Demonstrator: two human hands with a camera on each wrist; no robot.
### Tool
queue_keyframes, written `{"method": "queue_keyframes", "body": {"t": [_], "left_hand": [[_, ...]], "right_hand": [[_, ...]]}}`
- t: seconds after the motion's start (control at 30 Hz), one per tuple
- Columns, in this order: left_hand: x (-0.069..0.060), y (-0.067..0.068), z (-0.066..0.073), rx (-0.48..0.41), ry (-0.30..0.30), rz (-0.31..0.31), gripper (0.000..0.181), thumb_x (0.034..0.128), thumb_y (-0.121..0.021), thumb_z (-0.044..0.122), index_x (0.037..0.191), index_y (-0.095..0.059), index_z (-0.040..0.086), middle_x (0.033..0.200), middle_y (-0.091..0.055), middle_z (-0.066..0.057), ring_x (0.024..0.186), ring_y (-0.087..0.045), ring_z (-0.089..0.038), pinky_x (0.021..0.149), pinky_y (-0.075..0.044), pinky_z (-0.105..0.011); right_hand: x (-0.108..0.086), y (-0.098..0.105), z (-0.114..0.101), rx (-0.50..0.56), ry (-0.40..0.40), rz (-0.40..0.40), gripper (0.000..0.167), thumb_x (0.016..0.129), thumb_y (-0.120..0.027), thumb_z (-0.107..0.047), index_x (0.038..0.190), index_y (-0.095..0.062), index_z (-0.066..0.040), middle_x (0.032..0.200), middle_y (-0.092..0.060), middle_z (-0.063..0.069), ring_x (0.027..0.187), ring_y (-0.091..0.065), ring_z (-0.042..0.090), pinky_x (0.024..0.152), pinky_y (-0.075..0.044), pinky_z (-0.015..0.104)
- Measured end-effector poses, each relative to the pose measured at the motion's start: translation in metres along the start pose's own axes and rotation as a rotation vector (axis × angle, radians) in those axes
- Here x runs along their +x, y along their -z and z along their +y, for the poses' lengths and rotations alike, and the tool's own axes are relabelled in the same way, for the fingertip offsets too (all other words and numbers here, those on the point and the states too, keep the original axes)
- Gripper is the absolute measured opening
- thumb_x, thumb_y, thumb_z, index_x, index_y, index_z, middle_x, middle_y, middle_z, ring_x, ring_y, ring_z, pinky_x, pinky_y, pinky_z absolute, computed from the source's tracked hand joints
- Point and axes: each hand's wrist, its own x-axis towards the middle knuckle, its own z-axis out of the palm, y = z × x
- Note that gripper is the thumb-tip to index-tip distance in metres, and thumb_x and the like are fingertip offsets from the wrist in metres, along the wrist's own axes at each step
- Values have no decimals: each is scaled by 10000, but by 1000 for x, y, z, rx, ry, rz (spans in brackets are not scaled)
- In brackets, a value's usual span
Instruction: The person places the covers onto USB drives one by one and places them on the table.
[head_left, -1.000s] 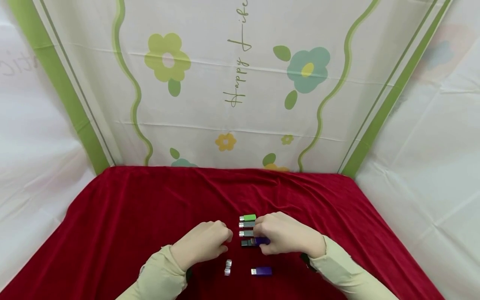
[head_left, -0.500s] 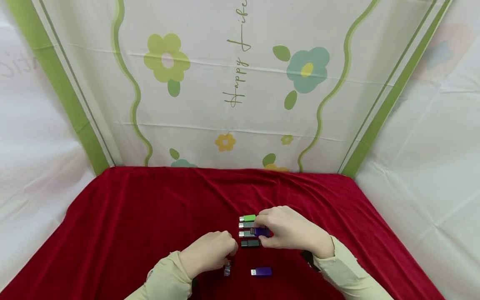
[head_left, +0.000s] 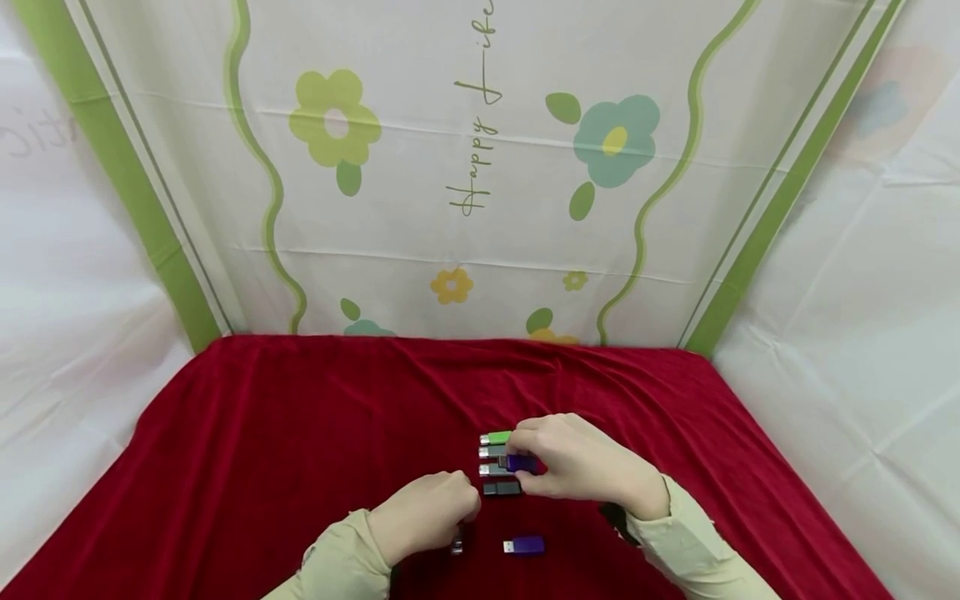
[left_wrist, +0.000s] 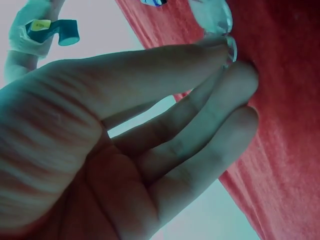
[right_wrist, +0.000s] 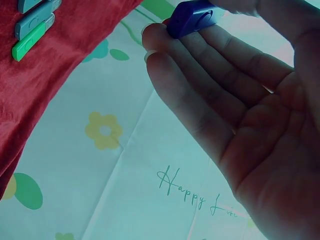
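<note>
My right hand pinches a purple USB flash drive between thumb and fingers, above the row of drives. In that row lie a green drive, two grey drives and a black drive. Lower down, another purple USB flash drive lies with its metal plug to the left. My left hand has thumb and fingertips pinched on a small clear cap, mostly hidden by the fingers. A second clear cap sits right beside it on the cloth.
Red velvet cloth with folds covers the table. Behind it rises a white fabric wall with printed flowers and lettering; white side walls stand left and right.
My left hand has come down and right onto the clear caps. My right hand has lifted the purple flash drive away from the black one, up over the grey drives.
</note>
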Motion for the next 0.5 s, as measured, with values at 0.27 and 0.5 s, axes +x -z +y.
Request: {"method": "queue_keyframes", "body": {"t": [0.27, 0.5], "left_hand": [[1, -6, -2, 43, 5, -11, 412, 561, -839, 5, 521, -486, 214, 561, -440, 106, 484, -374, -30, 451, -335, -181], [1, -5, 3, 112, -16, -2, 370, 578, -862, 50, 542, -529, 210, 582, -465, 90, 489, -427, -59, 462, -364, -190]], "right_hand": [[-1, -2, 2, -13, -3, 2, 154, 742, -732, -94, 839, -642, -174, 739, -515, -127, 591, -403, -23, 508, -349, 132], [-2, -2, 3, -13, 4, 20, 148, 755, -744, -95, 868, -667, -152, 755, -539, -119, 599, -411, -27, 513, -352, 121]]}}
